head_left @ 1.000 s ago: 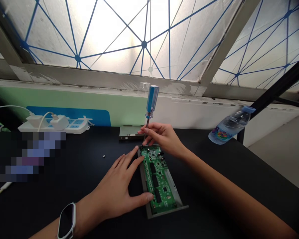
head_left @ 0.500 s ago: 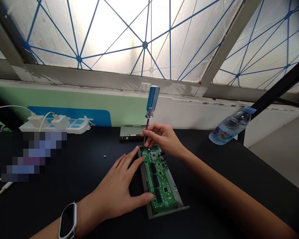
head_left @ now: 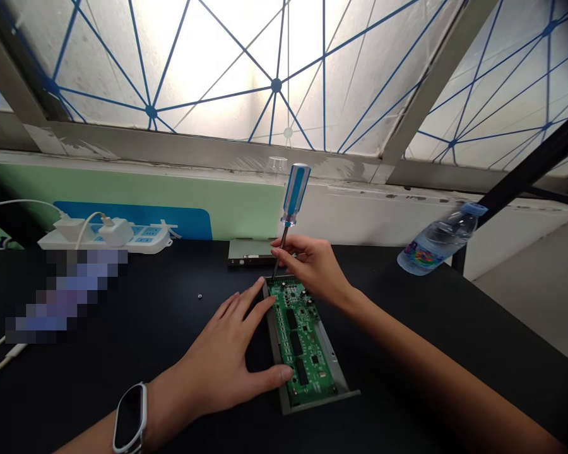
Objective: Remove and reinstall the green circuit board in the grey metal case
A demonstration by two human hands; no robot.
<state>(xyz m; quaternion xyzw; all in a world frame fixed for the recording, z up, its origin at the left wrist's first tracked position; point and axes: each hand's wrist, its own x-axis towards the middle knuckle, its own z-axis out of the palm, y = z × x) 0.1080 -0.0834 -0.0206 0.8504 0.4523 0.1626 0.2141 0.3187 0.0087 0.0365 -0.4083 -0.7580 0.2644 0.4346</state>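
Note:
A green circuit board lies in a grey metal tray on the black table. My left hand rests flat beside the tray, fingers spread, thumb and fingertips touching its left edge. My right hand pinches the shaft of a blue-handled screwdriver. The screwdriver stands nearly upright, leaning right, its tip at the board's far left corner. A smartwatch is on my left wrist.
A small loose screw lies on the table left of the board. A grey metal cover sits behind the tray. A white power strip with plugged chargers stands at the back left. A water bottle lies at the right edge.
The screwdriver handle has tilted slightly to the right while its tip stays at the board's far corner. My left hand has not moved.

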